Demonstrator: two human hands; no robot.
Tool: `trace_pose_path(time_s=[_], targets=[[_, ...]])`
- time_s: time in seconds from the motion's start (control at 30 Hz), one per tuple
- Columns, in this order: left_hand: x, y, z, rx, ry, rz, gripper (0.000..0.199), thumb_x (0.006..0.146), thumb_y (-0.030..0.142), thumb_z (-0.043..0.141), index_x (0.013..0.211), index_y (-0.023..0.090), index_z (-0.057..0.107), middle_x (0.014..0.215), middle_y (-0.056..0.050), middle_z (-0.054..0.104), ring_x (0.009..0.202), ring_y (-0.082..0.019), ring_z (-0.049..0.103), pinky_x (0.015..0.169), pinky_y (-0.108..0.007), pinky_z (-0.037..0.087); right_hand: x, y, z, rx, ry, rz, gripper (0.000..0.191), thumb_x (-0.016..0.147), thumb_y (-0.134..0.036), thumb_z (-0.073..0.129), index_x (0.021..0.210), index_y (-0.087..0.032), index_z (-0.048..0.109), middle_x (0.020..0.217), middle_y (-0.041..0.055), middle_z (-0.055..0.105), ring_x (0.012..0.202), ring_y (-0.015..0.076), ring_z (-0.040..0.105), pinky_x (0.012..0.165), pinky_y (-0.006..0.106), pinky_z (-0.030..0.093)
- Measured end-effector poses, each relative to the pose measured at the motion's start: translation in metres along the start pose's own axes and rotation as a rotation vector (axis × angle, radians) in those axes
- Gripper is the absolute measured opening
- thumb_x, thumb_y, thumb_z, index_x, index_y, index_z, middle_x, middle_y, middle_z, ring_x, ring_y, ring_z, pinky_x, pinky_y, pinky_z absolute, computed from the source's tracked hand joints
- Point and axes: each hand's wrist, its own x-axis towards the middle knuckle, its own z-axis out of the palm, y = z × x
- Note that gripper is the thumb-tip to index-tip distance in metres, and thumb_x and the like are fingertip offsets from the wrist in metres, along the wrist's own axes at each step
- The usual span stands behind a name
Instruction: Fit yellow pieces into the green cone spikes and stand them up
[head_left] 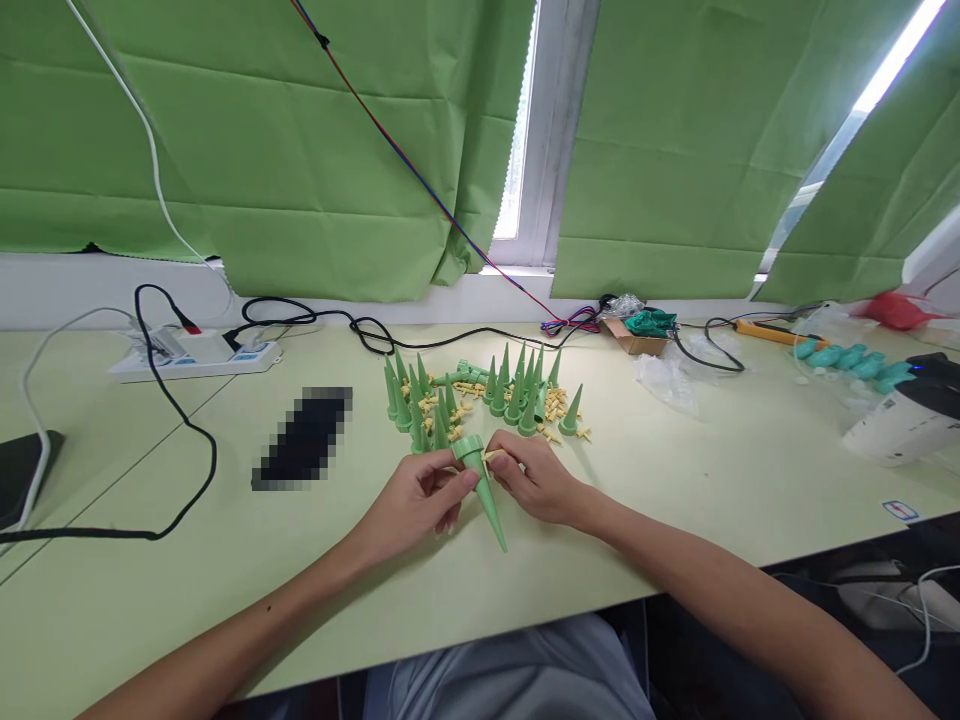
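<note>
My left hand point(420, 497) grips a green plastic spike point(487, 505) near its wide ribbed cap; the spike's tip points down toward me. Close to the cap, my right hand point(536, 475) pinches a small yellow plastic piece point(493, 455) against the spike's side. Whether that piece is seated in the spike I cannot tell. Just beyond my hands stand several green spikes point(514, 400) upright on their caps, in a left and a right cluster. Small yellow pieces point(556, 403) lie scattered among them.
On the left are a pixelated dark object point(304, 440), a power strip point(202, 358) and a looping black cable point(214, 450). A small cardboard box point(636, 338) stands at the back, with a plastic bag point(667, 380) before it. Teal objects point(851, 362) and a white-and-black container point(904, 415) sit at right.
</note>
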Motion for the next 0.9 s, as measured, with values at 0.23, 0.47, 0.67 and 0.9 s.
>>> trace_pose_path(time_s=[0.23, 0.47, 0.67, 0.9], targets=[[0.0, 0.0, -0.001, 0.138, 0.084, 0.025, 0.038, 0.086, 0.05, 0.062, 0.07, 0.016, 0.054, 0.05, 0.005, 0.05, 0.046, -0.009, 0.044, 0.045, -0.022, 0.034, 0.0, -0.003, -0.001, -0.039, -0.096, 0.072, 0.032, 0.105, -0.039, 0.03, 0.079, -0.023, 0.036, 0.057, -0.0064, 0.043, 0.05, 0.0111, 0.036, 0.056, 0.025, 0.028], [0.001, -0.006, -0.004, 0.311, 0.147, 0.114, 0.036, 0.086, 0.047, 0.063, 0.07, 0.016, 0.055, 0.056, 0.004, 0.05, 0.053, -0.011, 0.047, 0.05, -0.023, 0.037, 0.002, -0.003, -0.001, -0.066, -0.125, 0.118, 0.032, 0.105, -0.036, 0.028, 0.077, -0.023, 0.034, 0.057, -0.0062, 0.041, 0.051, 0.0114, 0.035, 0.055, 0.025, 0.027], [-0.002, -0.01, -0.004, 0.489, 0.194, 0.347, 0.029, 0.088, 0.038, 0.067, 0.073, 0.016, 0.056, 0.064, 0.003, 0.049, 0.057, -0.011, 0.047, 0.053, -0.022, 0.04, 0.001, 0.0, 0.0, -0.047, -0.133, 0.124, 0.044, 0.105, -0.039, 0.028, 0.066, -0.021, 0.036, 0.054, -0.005, 0.041, 0.05, 0.0102, 0.036, 0.056, 0.025, 0.029], [-0.005, -0.014, -0.005, 0.617, 0.149, 0.661, 0.009, 0.095, 0.014, 0.053, 0.097, 0.018, 0.06, 0.089, -0.004, 0.06, 0.067, -0.01, 0.054, 0.055, -0.019, 0.041, 0.001, -0.004, 0.004, 0.073, -0.123, 0.175, 0.055, 0.105, -0.044, 0.026, 0.056, -0.021, 0.033, 0.046, -0.0047, 0.038, 0.046, 0.0087, 0.035, 0.052, 0.024, 0.031]])
